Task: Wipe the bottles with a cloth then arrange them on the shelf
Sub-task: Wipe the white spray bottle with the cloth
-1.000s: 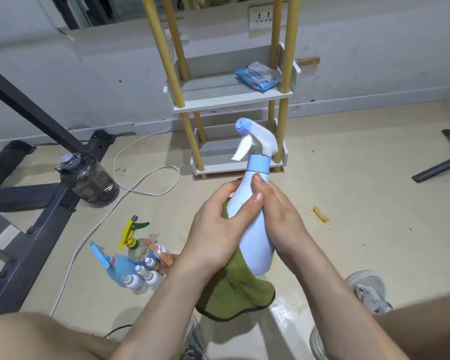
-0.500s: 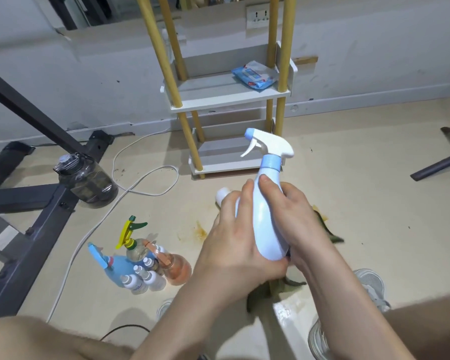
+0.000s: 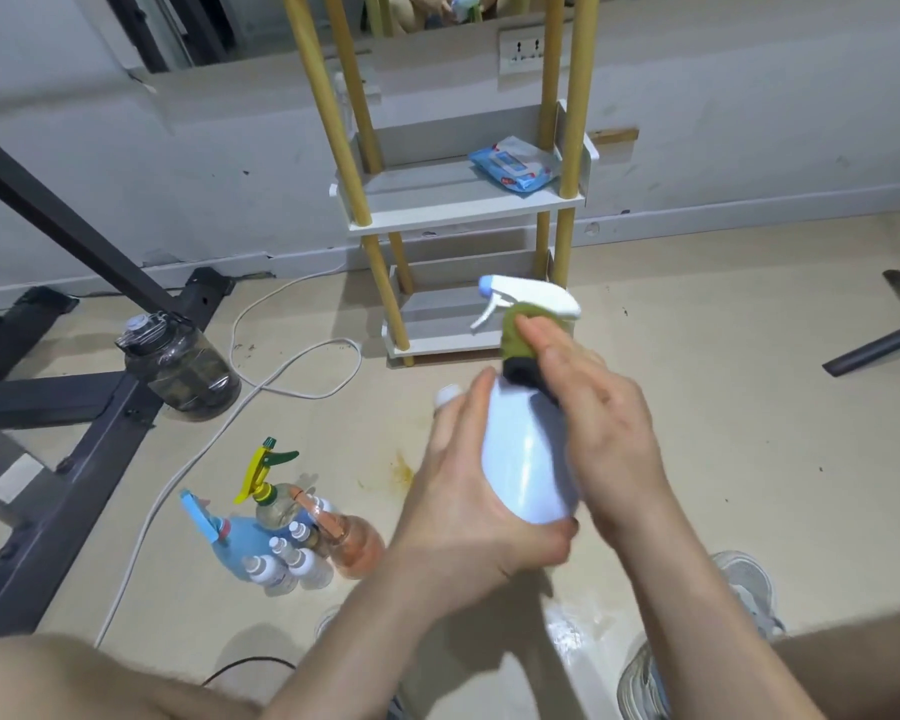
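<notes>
Your left hand (image 3: 468,491) grips the white spray bottle (image 3: 526,459) low on its body. The fingers curl under the base and the thumb runs up the near side. The bottle stands almost upright between your hands, with its trigger head pointing away to the left.

Your right hand (image 3: 598,423) is on the bottle's neck just under the trigger, holding the bunched green cloth (image 3: 519,341) against it. The fingers lie over the cloth, but that hand is blurred and its thumb is hidden.

Straight beyond your hands stands the shelf (image 3: 463,213) with yellow posts. A pack of wipes (image 3: 515,166) lies on the right side of the upper tier.

Left of your left hand and lower, a cluster of other bottles (image 3: 281,532) stands on the floor (image 3: 749,407): spray bottles and several small white-capped ones, packed close together. Farther left sits a dark water jug (image 3: 183,366), with a white cable (image 3: 292,371) looping between it and the shelf.
</notes>
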The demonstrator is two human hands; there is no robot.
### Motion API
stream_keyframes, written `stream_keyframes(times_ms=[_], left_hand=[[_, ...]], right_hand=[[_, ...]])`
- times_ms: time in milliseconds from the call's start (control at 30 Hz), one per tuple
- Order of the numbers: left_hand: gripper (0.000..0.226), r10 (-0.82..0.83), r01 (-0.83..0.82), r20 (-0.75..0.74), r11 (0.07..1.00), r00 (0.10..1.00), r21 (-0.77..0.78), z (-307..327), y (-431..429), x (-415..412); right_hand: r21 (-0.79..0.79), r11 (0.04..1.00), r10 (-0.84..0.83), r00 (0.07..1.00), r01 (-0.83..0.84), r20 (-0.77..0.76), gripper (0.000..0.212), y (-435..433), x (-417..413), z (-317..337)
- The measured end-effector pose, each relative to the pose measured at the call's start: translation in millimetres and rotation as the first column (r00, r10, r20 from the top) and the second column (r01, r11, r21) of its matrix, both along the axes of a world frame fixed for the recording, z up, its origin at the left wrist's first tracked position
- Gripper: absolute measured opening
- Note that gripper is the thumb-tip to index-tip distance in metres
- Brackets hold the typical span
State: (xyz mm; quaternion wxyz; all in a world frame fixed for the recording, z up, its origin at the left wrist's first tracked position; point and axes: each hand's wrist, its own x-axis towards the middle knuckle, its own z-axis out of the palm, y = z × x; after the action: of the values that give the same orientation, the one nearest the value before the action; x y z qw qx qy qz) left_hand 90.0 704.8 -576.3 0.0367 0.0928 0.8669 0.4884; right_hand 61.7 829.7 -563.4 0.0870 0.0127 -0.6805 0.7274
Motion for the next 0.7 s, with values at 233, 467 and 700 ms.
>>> stream_keyframes(times_ms=[233, 467, 700], left_hand=[[0.119, 0.131, -0.143, -0.094, 0.981, 0.987, -0.132, 1, -13, -8], [0.116, -0.033, -0.005, -0.142, 0.966, 0.989, -0.26, 6, -13, 0], [0.119, -0.03, -0.063, -0.196, 0.891, 0.98, -0.45, -10, -7, 4]], right_hand=[[-0.199, 0.977, -0.048, 0.989, 0.075, 0.14, 0.013, -3, -1, -6], [-0.524, 0.84, 0.005, 0.965, 0.138, 0.262, 0.024, 7, -6, -2], [-0.285, 0.937, -0.067, 0.905, 0.202, 0.419, 0.017, 0, -15, -11]])
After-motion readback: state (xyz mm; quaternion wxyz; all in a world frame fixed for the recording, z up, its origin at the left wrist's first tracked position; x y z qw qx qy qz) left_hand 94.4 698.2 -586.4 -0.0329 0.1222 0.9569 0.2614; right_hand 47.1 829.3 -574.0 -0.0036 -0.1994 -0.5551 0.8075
